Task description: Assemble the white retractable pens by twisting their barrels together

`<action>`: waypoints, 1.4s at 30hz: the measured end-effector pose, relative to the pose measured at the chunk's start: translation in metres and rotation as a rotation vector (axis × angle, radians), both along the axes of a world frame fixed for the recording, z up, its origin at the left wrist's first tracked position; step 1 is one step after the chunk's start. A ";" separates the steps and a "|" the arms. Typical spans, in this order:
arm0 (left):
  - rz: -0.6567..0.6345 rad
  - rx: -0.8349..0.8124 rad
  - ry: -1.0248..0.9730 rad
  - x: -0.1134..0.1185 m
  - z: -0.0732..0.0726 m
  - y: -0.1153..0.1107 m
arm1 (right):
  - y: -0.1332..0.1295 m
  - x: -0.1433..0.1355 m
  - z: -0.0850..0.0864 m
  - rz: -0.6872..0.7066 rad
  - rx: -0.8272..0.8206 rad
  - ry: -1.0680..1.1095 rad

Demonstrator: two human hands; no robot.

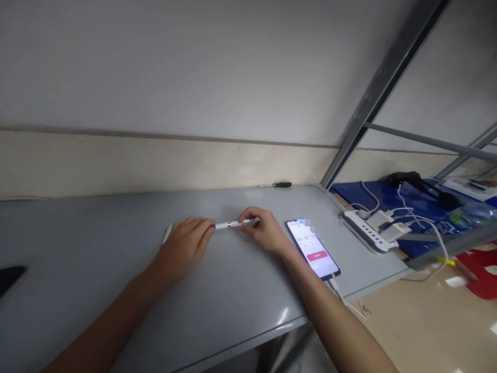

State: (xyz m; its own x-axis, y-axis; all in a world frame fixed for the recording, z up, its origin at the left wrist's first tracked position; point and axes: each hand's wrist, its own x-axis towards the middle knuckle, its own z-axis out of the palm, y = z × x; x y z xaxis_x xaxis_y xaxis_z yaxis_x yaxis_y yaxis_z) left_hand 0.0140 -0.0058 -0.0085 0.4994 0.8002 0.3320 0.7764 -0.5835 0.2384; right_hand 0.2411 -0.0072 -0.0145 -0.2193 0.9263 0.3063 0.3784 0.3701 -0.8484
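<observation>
Evidently, steadiness matters most with this slim white rod [222, 226]; I'd say an anchored left side, a light right pinch and both grips in line would avoid bending it. It runs between the hands over the grey table [225, 305], left of the phone [313, 248]; whether it touches the top, I can't tell. The left hand [188, 241] lies palm down, fingers together and closed over its left part. The right hand [264, 230] reaches from the near right, thumb and forefinger pinching its right part.
</observation>
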 end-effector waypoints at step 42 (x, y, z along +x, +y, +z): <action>0.020 0.130 -0.026 -0.012 -0.006 0.012 | 0.004 0.012 0.004 -0.298 0.124 -0.575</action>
State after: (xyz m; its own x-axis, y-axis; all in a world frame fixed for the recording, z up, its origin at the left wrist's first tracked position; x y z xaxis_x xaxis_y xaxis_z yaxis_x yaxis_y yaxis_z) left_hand 0.0019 0.0057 -0.0150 0.4736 0.7594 0.4461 0.7825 -0.5952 0.1826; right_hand 0.2527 -0.0030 -0.0102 -0.1190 0.9380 0.3254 0.8600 0.2612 -0.4383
